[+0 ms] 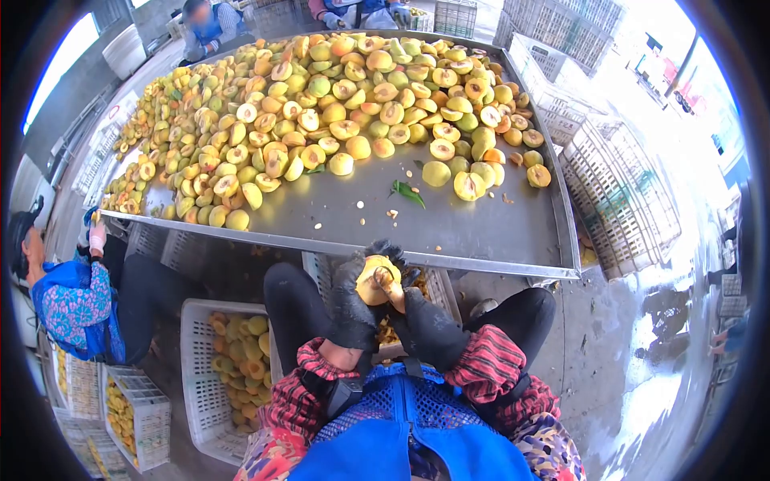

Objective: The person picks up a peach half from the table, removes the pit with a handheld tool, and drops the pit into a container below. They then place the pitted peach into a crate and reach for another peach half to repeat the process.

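Observation:
Just beyond my knees, below the table's near edge, both my hands hold a yellow peach half [371,280]. My left hand [350,293], in a dark wet glove, wraps round its left side and far edge. From the right, my right hand [425,314], also dark-gloved, closes on the fruit. A tan, finger-shaped tip at this hand lies over the peach's face; whether a small tool is also in the grip is hidden. Ahead, many halved peaches [345,128], some with pits showing, are heaped on the metal table [489,220].
A white crate [192,385] of peaches stands at my left. Under my hands is another crate [449,297] with yellow pieces. A green leaf [408,193] lies on the table. A co-worker [76,297] sits at left; two people are across the table. Stacked crates [618,196] stand at right.

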Motion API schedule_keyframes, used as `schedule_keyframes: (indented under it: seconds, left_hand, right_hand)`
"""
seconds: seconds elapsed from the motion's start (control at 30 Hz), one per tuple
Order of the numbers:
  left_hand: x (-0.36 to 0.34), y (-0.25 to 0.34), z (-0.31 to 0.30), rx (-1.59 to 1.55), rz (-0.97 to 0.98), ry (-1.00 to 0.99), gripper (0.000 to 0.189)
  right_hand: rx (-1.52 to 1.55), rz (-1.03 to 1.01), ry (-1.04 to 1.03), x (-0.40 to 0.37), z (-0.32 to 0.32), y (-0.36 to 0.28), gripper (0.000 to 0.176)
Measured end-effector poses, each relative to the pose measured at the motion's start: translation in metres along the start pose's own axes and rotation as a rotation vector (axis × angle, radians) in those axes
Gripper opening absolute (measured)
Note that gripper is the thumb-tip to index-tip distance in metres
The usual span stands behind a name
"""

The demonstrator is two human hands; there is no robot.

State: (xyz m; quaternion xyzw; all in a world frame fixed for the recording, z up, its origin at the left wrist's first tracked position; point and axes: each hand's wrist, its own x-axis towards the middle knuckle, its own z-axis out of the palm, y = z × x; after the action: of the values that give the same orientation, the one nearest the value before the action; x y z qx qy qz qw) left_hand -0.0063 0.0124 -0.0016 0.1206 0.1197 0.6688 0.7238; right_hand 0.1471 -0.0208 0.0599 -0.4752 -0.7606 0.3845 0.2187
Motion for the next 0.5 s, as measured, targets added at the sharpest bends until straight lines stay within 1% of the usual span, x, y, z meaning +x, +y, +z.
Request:
schedule_keyframes:
  seconds: [0.07,0.13,0.2,0.23,0.3,0.33,0.37,0.4,0.43,0.5]
  left_hand:
    - [0.004,-0.002,-0.001,0.726,0.211,-0.096,0.027]
    - [0.001,-0.002,0.01,0.795,0.23,-0.044,0.028]
    - [-0.008,0.0,0.023,0.205,0.066,0.148,0.028]
    - [-0.008,-0.001,0.018,0.271,0.089,0.177,0.027]
    - [-0.004,-0.002,0.009,0.403,0.132,0.233,0.025]
    - [-0.002,0.002,0.008,0.695,0.148,0.11,0.024]
    - [0.001,0.01,0.009,0.985,0.159,-0.021,0.023]
    - [0.001,0.013,0.009,1.146,0.15,-0.083,0.022]
    - [0.002,0.016,0.009,1.303,0.152,-0.148,0.022]
    - [0.002,0.017,0.004,1.366,0.117,-0.131,0.02]
  right_hand:
    - [-0.039,0.005,-0.011,0.001,0.006,0.005,0.022]
    - [-0.1,-0.018,-0.013,0.003,0.009,0.008,0.023]
    - [-0.132,-0.004,-0.061,0.005,0.013,0.013,0.023]
    - [-0.147,0.002,-0.085,0.005,0.014,0.013,0.023]
    - [0.011,0.07,-0.173,0.002,0.002,-0.001,0.026]
    - [0.092,0.107,-0.216,0.001,-0.003,-0.007,0.028]
    - [0.065,0.068,-0.19,0.0,0.002,-0.001,0.029]
    - [0.038,0.027,-0.164,0.001,0.008,0.007,0.03]
    - [0.011,-0.015,-0.138,0.001,0.013,0.012,0.032]
    - [-0.005,0.049,-0.148,0.002,0.017,0.013,0.033]
